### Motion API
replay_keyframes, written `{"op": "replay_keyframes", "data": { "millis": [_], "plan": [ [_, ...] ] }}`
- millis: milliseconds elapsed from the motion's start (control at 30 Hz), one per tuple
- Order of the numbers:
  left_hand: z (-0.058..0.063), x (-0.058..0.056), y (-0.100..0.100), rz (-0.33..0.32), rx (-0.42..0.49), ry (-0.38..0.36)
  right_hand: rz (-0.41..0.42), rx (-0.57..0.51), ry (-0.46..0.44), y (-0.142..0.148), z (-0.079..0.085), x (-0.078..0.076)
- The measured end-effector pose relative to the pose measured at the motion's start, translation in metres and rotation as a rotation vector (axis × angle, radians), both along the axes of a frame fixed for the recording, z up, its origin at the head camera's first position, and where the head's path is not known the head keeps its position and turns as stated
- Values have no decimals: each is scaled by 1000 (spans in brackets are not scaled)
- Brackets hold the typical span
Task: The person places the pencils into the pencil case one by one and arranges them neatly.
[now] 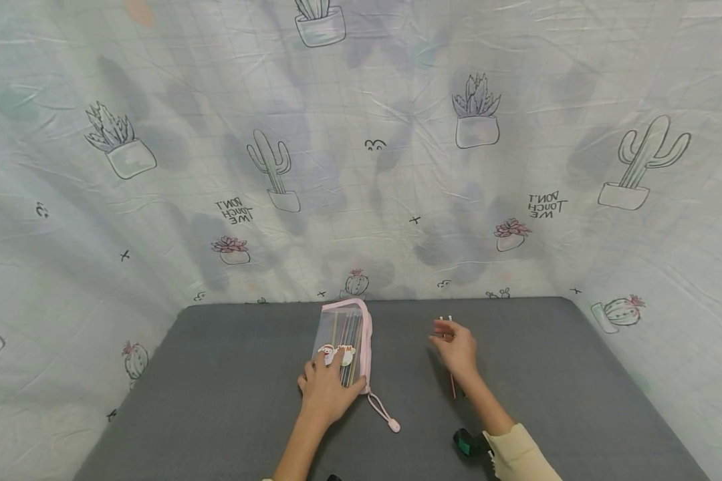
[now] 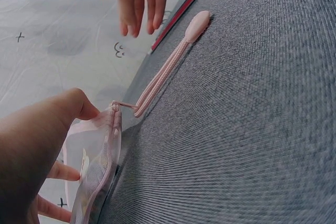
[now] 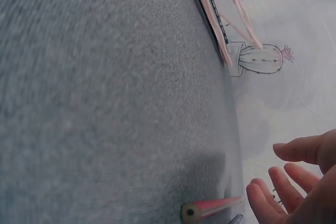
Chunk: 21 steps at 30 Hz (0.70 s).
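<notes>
A clear zip pencil pouch point(image 1: 366, 341) with pink trim lies on the grey table, several thin pencils showing through it. My left hand point(image 1: 327, 393) rests on its near end, fingers spread over the stickers and thumb at the zipped edge. From the zip pull hangs a pink cord point(image 2: 163, 77) with an oval bead. My right hand point(image 1: 456, 349) hovers over a red pencil point(image 1: 453, 386), thumb apart from the loosely bent fingers and nothing between them. The right wrist view shows that pencil's blunt end point(image 3: 190, 212), with a second slim pencil point(image 3: 237, 219) beside it.
The grey table point(image 1: 234, 387) runs back to a white curtain point(image 1: 385, 254) printed with potted cacti. A black object with a green patch point(image 1: 464, 442) sits by the right forearm. The pouch's cord trails toward the table's middle.
</notes>
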<state>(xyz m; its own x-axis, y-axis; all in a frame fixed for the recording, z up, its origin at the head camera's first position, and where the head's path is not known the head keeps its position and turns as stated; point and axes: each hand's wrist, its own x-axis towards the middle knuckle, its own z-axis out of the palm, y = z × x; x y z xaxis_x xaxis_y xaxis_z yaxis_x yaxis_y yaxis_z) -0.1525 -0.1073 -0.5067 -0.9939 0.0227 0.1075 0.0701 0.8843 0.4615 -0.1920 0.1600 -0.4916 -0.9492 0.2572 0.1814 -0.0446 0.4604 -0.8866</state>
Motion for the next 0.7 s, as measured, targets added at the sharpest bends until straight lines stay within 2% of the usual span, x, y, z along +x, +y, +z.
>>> {"op": "replay_keyframes", "data": {
  "millis": [300, 467, 700],
  "plan": [
    [-2, 0, 0, 3, 6, 0, -35, 81, -21, 4, 2, 1],
    [-1, 0, 0, 0, 6, 2, -20, 106, -57, 3, 1, 2],
    [1, 1, 0, -1, 0, -4, 0, 121, -53, 1, -4, -1]
  ]
}}
